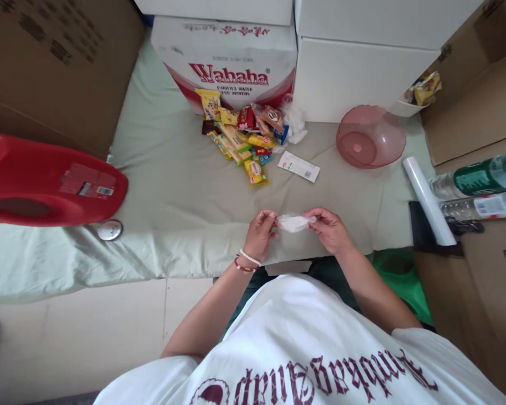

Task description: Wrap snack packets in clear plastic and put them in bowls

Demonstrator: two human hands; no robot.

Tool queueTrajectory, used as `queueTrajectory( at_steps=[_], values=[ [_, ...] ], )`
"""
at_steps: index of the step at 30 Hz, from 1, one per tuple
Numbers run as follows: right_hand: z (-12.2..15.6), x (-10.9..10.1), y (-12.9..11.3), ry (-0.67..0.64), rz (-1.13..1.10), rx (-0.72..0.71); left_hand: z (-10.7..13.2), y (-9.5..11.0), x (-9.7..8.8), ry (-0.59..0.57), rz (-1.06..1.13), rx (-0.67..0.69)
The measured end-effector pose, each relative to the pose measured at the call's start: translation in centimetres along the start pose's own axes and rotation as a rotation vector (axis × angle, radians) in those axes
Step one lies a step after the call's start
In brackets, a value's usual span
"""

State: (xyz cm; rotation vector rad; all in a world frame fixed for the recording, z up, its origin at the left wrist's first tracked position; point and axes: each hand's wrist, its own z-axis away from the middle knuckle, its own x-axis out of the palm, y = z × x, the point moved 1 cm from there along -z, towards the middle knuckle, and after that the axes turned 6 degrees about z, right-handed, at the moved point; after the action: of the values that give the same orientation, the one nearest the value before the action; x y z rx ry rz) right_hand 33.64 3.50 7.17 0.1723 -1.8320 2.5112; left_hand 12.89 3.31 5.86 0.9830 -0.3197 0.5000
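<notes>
A crumpled, translucent white plastic bag (294, 223) is stretched between my two hands, just above the front part of the covered table. Its left end is pinched by my left hand (261, 233), which wears a bead bracelet and a red one at the wrist. On the other end the fingers of my right hand (329, 229) are closed. Beyond the hands lies a flat white packet (298, 166) with a barcode. Behind it is a heap of wrapped snacks (240, 135), mostly yellow and red, with another crumpled white plastic bag (295, 124) at its right side.
A translucent pink bowl (369, 140) stands at the right, near a white roll (429, 199) and plastic bottles (480, 175). The Wahaha carton (231, 62) and white boxes (362, 73) line the back. At the left lies a red jug (46, 183) beside a round tin (109, 230).
</notes>
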Motion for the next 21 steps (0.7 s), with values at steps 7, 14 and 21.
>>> queueTrajectory(
  at_steps=[7,14,21],
  values=[
    [0.1,1.4,-0.5,-0.189,0.094,-0.106,1.9,-0.2,-0.6,-0.251,0.033,-0.364],
    [0.1,2.6,1.0,0.081,0.171,-0.043,2.0,-2.0,-1.6,0.057,-0.322,0.222],
    [-0.1,3.1,2.5,0.034,0.077,0.086,1.4,-2.4,-1.1,0.042,-0.068,0.18]
  ],
)
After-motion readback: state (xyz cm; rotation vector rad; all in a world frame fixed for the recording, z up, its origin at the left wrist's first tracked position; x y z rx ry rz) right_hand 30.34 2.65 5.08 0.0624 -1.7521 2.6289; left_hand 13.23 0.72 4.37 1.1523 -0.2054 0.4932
